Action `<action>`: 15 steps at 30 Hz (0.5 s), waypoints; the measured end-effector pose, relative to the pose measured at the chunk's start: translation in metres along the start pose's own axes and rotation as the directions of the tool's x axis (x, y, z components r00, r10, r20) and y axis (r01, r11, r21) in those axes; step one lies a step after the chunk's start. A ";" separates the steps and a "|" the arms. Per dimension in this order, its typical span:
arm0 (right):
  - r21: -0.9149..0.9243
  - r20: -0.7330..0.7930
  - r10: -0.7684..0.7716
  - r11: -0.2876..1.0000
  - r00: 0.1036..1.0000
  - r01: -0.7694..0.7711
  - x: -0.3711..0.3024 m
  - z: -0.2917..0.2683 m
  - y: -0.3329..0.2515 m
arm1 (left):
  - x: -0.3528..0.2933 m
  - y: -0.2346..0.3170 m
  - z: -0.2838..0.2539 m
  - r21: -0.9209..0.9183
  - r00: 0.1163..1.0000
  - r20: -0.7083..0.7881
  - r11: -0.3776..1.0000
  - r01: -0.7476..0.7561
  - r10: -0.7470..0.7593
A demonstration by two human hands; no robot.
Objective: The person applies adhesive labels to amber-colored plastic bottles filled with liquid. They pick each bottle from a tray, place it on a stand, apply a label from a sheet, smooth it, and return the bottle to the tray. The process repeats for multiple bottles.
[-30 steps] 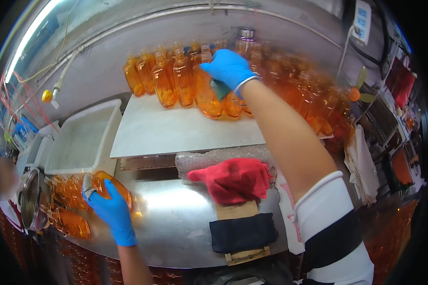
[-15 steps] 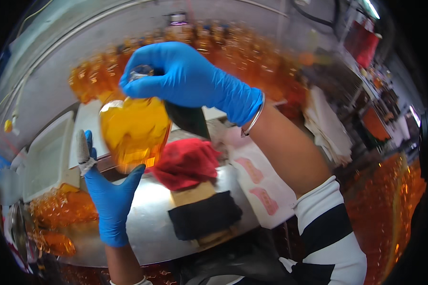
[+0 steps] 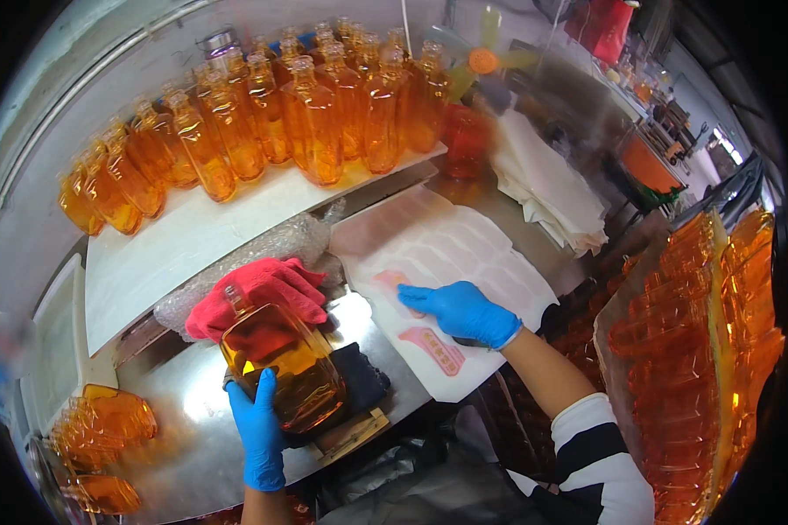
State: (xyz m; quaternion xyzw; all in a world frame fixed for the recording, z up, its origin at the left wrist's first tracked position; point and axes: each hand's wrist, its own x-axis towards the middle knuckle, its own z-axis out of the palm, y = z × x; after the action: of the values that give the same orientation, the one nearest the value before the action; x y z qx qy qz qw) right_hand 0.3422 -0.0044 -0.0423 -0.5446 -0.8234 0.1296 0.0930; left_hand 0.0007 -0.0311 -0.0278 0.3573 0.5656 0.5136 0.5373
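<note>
My left hand [image 3: 261, 429] grips an amber glass bottle [image 3: 298, 376] by its lower left side, thumb in front and the other fingers mostly hidden. The bottle leans with its neck toward a red cloth [image 3: 284, 293], above a wooden block [image 3: 359, 435] covered by a black cloth [image 3: 363, 378]. In its blue glove, my right hand [image 3: 468, 313] reaches over a white label sheet [image 3: 464, 236]. Its fingers are stretched out, with the tips at a pink curved label [image 3: 394, 282]. A second pink label [image 3: 433, 350] lies nearer me on the sheet.
Several amber bottles [image 3: 315, 122] stand on a white board [image 3: 184, 236] at the back. More lie at the left [image 3: 118, 420], beside a pale bin [image 3: 61, 324]. Bubble wrap [image 3: 254, 249] lies behind the red cloth. Stacked amber bottles [image 3: 674, 350] rise at the right.
The bottle has come down from my raised right hand and is now in my left hand over the black cloth. My right hand has moved right to the label sheet. The view has shifted.
</note>
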 end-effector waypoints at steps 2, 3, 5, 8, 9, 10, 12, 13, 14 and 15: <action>-0.024 -0.190 0.067 0.997 0.980 -0.073 -0.030 0.012 0.002 | 0.001 -0.004 -0.004 0.077 0.999 -0.009 0.996 -0.035 0.036; -0.088 -0.156 0.198 0.973 0.968 -0.213 -0.050 0.019 -0.002 | 0.002 -0.005 -0.004 0.114 0.998 -0.011 0.992 -0.054 0.055; -0.231 -0.115 0.452 0.854 0.885 -0.466 -0.083 0.008 -0.030 | 0.001 0.001 -0.003 0.082 0.999 0.002 0.996 -0.032 0.032; -0.215 -0.206 0.498 0.817 0.842 -0.536 -0.128 0.014 -0.044 | 0.000 0.006 0.000 0.044 1.000 0.011 0.999 -0.024 0.023; -0.073 -0.267 0.523 0.827 0.809 -0.558 -0.137 0.014 -0.038 | -0.001 0.005 0.001 0.049 1.000 0.009 0.998 -0.029 0.029; 0.072 -0.328 0.555 0.822 0.765 -0.565 -0.145 0.015 -0.031 | -0.001 0.005 0.003 0.053 0.999 0.013 0.998 -0.039 0.039; 0.397 -0.483 0.678 0.734 0.555 -0.552 -0.138 0.017 -0.018 | -0.004 0.012 0.009 0.069 0.998 0.029 0.996 -0.051 0.049; 0.383 -0.468 0.738 0.666 0.487 -0.641 -0.136 0.020 -0.008 | -0.002 0.010 0.006 0.074 0.998 0.038 0.996 -0.048 0.046; 0.364 -0.458 0.787 0.590 0.413 -0.721 -0.134 0.025 0.003 | 0.003 0.006 0.000 0.074 0.998 0.049 0.996 -0.049 0.045; 0.344 -0.450 0.828 0.507 0.335 -0.790 -0.134 0.032 0.013 | 0.006 0.004 -0.004 0.075 0.997 0.058 0.996 -0.049 0.045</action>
State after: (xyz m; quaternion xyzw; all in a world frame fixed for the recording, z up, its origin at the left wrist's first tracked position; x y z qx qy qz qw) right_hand 0.3963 -0.1265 -0.0782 -0.8879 -0.3710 0.0174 0.2716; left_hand -0.0049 -0.0256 -0.0256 0.4050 0.5610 0.4940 0.5265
